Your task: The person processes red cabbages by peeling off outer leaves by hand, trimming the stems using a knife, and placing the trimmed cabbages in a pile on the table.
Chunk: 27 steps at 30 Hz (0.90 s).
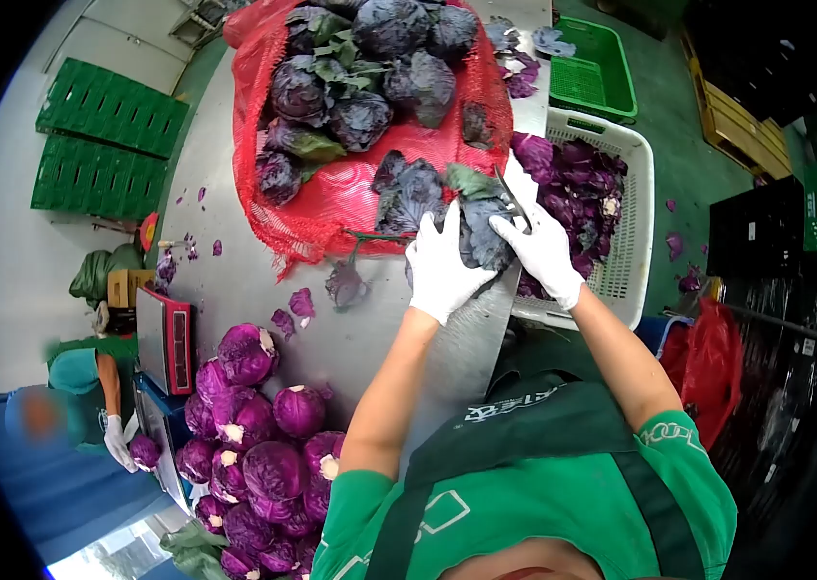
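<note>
My left hand (pixel 445 263), in a white glove, grips the near left side of a red cabbage (pixel 482 232) with fingers spread. The cabbage still wears dark, dull outer leaves, and its underside is hidden. Against its right side is my gloved right hand (pixel 546 253), closed on a knife (pixel 507 189) whose dark blade points away from me. A loose outer leaf (pixel 413 198) lies just left of the cabbage. Beyond my hands, a red mesh sack (pixel 331 198) lies opened out, with several untrimmed cabbages (pixel 360 121) on it.
Trimmed purple cabbages (pixel 273 469) are heaped at the near left of the metal table (pixel 234 275), beside a scale (pixel 165 338). At right, a white crate (pixel 636 232) holds cut leaves; a green crate (pixel 612 68) stands behind it. A co-worker's gloved hand (pixel 120 443) touches a cabbage at far left.
</note>
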Available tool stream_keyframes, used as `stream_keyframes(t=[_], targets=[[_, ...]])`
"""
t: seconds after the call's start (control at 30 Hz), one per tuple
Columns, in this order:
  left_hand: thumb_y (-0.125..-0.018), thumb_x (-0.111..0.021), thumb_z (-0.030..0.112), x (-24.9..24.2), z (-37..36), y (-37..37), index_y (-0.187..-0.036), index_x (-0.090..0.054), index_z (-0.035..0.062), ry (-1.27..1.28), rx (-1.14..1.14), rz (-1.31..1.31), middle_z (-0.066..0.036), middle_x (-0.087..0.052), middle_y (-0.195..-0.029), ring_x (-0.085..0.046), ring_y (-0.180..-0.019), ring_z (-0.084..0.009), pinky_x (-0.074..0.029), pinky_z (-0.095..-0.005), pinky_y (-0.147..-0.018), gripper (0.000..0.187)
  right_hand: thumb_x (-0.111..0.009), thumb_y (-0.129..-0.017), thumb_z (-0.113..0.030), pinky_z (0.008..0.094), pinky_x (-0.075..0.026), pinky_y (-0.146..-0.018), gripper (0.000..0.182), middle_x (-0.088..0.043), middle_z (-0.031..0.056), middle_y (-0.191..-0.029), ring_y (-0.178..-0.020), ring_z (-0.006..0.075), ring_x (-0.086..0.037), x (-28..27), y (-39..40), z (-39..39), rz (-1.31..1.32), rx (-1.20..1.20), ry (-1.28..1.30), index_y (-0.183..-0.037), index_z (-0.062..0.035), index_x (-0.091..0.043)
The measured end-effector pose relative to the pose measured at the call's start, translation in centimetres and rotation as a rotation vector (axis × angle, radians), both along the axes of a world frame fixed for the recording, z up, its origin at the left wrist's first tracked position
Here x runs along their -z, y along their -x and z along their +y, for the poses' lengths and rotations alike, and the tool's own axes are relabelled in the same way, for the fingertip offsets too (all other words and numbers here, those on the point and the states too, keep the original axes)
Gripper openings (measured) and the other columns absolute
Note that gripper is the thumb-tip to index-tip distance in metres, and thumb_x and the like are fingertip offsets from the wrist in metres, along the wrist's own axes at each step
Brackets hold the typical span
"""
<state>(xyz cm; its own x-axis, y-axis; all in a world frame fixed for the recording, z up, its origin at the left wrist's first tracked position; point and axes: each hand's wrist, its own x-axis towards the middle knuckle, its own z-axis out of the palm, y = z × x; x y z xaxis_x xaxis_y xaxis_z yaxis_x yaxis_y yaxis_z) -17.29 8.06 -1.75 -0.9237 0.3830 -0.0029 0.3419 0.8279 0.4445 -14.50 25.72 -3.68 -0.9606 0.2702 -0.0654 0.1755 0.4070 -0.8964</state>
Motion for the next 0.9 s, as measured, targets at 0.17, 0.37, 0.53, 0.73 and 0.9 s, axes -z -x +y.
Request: stream_keyframes(t=[0.17, 0.37, 0.53, 0.73, 0.9], targets=[[-0.057, -0.09, 0.043, 0.1, 0.0, -0.5, -0.148, -0.036, 0.0101, -0.081, 0.004, -0.005, -0.032, -0.04, -0.136, -0.046, -0.123, -0.0494, -0.043, -0.0511, -0.102, 0.111, -0.066, -0.091, -0.037, 0.0458, -0.052, -0.075, 0.033, -0.069, 0.0196, -0.092, -0.084, 0.0405, -0.067, 4.0, 2.6, 0.7, 0.094, 0.223, -0.206, -0.11, -0.0103, -0.064], [-0.058, -0.092, 0.035, 1.6, -2.6, -1.8, -0.142, -0.033, 0.0026, -0.234, -0.002, 0.02, -0.024, -0.039, -0.135, -0.046, -0.126, -0.0388, -0.038, -0.0462, -0.108, 0.108, -0.067, -0.089, -0.042, 0.0411, -0.052, -0.081, 0.041, -0.07, 0.0191, -0.092, -0.092, 0.0321, -0.069, 10.2, 5.0, 8.7, -0.049, 0.112, 0.013, -0.111, -0.0067, -0.064], [-0.056, -0.094, 0.039, -1.2, -2.6, -1.4, -0.14, -0.034, -0.0003, -0.282, -0.182, -0.245, -0.021, -0.048, -0.13, -0.053, -0.12, -0.0343, -0.045, -0.0425, -0.103, 0.11, -0.069, -0.086, -0.026, 0.0365, -0.05, -0.093, 0.048, -0.051, 0.0173, -0.119, -0.099, 0.0316, -0.059, 3.3, 4.8, 14.9, 0.146, 0.231, -0.254, -0.122, 0.0021, -0.055], [-0.058, -0.094, 0.041, -1.3, -1.1, -0.7, -0.143, -0.033, -0.004, -0.203, -0.199, -0.311, -0.02, -0.048, -0.134, -0.05, -0.125, -0.0292, -0.04, -0.0399, -0.108, 0.114, -0.053, -0.098, -0.017, 0.0388, -0.055, -0.073, 0.029, -0.061, 0.0185, -0.105, -0.084, 0.033, -0.065, -1.6, -3.5, 8.2, 0.01, -0.322, 0.003, -0.125, -0.0069, -0.052], [-0.061, -0.093, 0.037, -1.2, 0.3, -0.1, -0.141, -0.036, -0.005, -0.264, -0.143, -0.207, -0.021, -0.05, -0.132, -0.052, -0.123, -0.0304, -0.041, -0.0402, -0.106, 0.107, -0.055, -0.098, -0.022, 0.0441, -0.054, -0.068, 0.027, -0.063, 0.019, -0.088, -0.076, 0.0392, -0.064, -1.3, -5.2, 4.5, 0.013, -0.426, -0.087, -0.12, -0.0062, -0.055]])
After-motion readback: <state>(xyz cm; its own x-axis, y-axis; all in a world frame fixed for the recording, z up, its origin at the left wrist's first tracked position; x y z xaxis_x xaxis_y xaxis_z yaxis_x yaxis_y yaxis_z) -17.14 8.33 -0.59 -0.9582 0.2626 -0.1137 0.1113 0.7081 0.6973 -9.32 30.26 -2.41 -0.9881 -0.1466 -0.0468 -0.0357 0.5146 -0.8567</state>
